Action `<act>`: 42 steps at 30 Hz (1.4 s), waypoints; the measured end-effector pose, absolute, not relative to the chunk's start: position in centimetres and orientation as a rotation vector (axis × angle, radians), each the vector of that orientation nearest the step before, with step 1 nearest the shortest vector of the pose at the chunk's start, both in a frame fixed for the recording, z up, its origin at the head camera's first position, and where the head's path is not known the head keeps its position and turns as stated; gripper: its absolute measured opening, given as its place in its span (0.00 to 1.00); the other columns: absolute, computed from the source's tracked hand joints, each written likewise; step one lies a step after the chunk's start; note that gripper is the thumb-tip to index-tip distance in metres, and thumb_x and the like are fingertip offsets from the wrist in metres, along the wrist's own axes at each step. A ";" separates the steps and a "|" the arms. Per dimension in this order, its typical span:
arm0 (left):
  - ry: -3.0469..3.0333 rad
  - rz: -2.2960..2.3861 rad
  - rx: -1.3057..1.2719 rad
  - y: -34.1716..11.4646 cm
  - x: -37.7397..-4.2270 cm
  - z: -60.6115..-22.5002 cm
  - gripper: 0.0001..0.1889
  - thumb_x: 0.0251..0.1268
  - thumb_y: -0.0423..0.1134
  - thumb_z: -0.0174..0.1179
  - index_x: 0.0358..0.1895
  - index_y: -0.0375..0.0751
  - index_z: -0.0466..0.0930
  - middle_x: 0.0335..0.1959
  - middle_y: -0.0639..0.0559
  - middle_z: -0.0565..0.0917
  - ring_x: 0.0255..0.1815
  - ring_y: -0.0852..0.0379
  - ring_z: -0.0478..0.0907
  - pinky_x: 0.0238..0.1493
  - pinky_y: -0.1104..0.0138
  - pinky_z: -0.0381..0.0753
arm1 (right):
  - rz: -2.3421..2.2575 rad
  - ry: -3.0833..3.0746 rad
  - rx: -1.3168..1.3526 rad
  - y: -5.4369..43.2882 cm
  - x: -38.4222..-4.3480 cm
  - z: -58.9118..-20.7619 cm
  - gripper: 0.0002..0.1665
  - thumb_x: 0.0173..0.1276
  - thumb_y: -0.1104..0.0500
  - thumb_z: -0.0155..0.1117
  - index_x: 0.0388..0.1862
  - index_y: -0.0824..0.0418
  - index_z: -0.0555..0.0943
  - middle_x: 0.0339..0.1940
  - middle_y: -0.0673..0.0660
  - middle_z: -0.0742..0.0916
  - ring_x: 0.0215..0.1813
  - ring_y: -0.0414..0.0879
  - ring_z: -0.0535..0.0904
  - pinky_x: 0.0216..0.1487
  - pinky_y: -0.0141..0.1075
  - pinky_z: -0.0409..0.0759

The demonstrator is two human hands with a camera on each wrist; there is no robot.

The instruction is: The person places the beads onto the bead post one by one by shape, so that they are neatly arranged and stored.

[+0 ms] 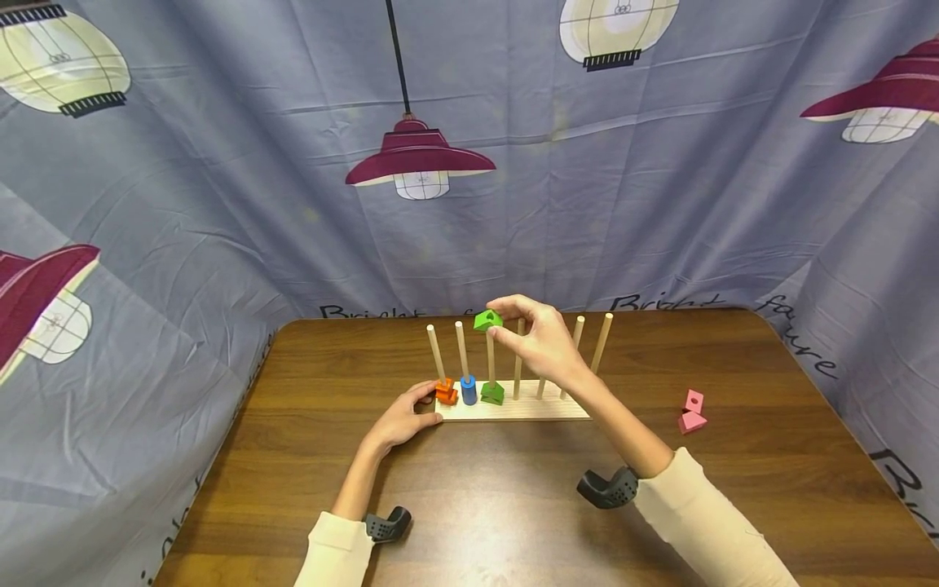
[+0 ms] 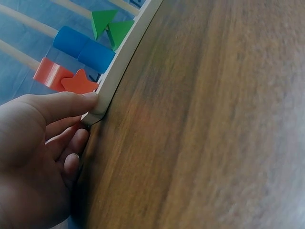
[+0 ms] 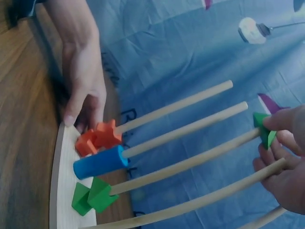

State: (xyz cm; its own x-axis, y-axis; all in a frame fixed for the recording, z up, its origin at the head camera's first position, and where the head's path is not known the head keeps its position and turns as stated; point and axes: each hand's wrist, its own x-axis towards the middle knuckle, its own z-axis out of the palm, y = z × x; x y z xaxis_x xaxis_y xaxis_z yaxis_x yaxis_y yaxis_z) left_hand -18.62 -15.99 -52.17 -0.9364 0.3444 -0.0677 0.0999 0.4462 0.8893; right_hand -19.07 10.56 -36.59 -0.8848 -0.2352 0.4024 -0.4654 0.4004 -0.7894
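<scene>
A pale wooden peg board (image 1: 543,412) carries a row of several upright pegs. My left hand (image 1: 399,420) grips its left end, the thumb on the front edge and the fingers round the end. Orange star blocks (image 2: 80,82) sit on the leftmost peg, blue cylinder blocks (image 2: 96,55) on the second, and green triangular blocks (image 3: 97,194) low on the third. My right hand (image 1: 543,338) pinches another green triangular block (image 1: 487,320) at the top of the third peg. Whether the peg tip is inside its hole, I cannot tell.
Two pink triangular blocks (image 1: 692,422) lie on the brown wooden table (image 1: 763,489) to the right of the board. The pegs right of the third are bare. Behind the table hangs a blue-grey curtain (image 1: 513,244) printed with lamps.
</scene>
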 end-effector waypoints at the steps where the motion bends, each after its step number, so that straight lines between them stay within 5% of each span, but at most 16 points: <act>1: 2.460 1.491 0.389 -16.0 -18.6 -52.2 0.33 0.60 0.31 0.68 0.70 0.28 0.69 0.69 0.39 0.70 0.61 0.43 0.70 0.64 0.49 0.65 | 1.447 -2.452 0.613 10.5 -19.0 -36.8 0.17 0.61 0.65 0.73 0.50 0.61 0.85 0.42 0.54 0.89 0.40 0.46 0.83 0.37 0.36 0.72; 15: 2.489 1.481 0.423 -15.8 -18.5 -52.1 0.33 0.60 0.29 0.67 0.69 0.27 0.69 0.68 0.38 0.71 0.60 0.42 0.71 0.64 0.49 0.66 | 1.643 -2.372 0.410 10.1 -18.2 -42.0 0.20 0.59 0.66 0.75 0.50 0.66 0.81 0.46 0.60 0.86 0.50 0.56 0.82 0.52 0.49 0.78; 25: 2.490 1.475 0.434 -15.8 -18.6 -52.1 0.33 0.60 0.28 0.67 0.70 0.27 0.68 0.68 0.38 0.70 0.60 0.43 0.70 0.64 0.49 0.65 | 1.811 -2.444 0.232 9.7 -17.9 -48.8 0.17 0.58 0.71 0.73 0.48 0.69 0.83 0.44 0.61 0.87 0.48 0.55 0.83 0.51 0.45 0.80; 42: 2.489 1.486 0.399 -15.8 -18.5 -52.4 0.33 0.61 0.31 0.68 0.70 0.29 0.69 0.69 0.40 0.71 0.61 0.43 0.70 0.64 0.49 0.65 | 1.865 -2.502 0.255 10.4 -18.4 -49.5 0.21 0.60 0.69 0.73 0.53 0.68 0.81 0.50 0.62 0.86 0.55 0.58 0.81 0.58 0.50 0.76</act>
State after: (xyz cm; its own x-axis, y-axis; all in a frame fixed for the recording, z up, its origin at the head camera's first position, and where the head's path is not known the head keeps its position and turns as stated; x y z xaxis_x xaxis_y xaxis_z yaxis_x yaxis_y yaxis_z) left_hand -18.53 -15.83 -52.44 -0.9400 0.3382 -0.0451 0.1208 0.4535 0.8830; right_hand -18.41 10.43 -49.54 -0.9866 -0.1242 0.1054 -0.1365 0.2772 -0.9511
